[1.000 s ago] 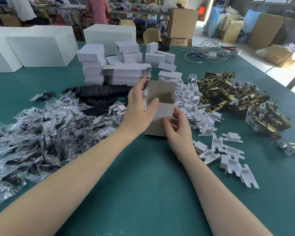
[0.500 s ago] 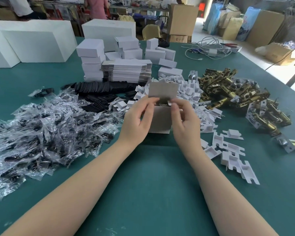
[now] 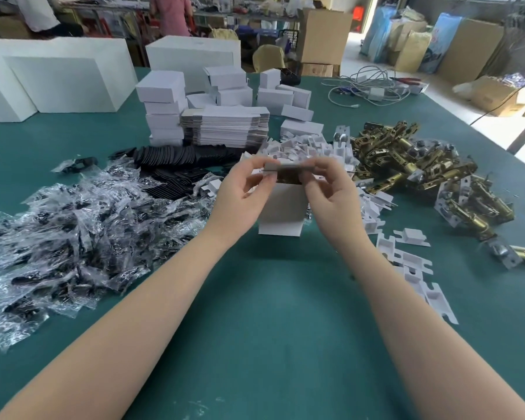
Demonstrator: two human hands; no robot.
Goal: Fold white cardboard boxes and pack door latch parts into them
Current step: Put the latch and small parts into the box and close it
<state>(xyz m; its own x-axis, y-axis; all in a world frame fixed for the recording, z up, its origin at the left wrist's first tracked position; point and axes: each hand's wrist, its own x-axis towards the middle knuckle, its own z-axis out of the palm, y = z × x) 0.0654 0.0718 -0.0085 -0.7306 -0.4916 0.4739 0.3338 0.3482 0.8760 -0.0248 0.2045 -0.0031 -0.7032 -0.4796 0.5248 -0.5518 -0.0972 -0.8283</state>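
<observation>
I see the small white box [image 3: 281, 210] standing upright on the green counter [image 3: 270, 328], between my two hands. Its walls are plain white, and the top flap [image 3: 288, 168] shows grey-brown card on the inner side. The flap is bent down almost flat over the opening, where something brass-coloured is visible inside. My left hand [image 3: 240, 198] pinches the left end of the flap with thumb and forefinger; my right hand [image 3: 331, 195] pinches the right end in the same way. Just behind the box lies a heap of white plastic pieces [image 3: 309, 148], and to the right of it the brass latches [image 3: 406, 165].
</observation>
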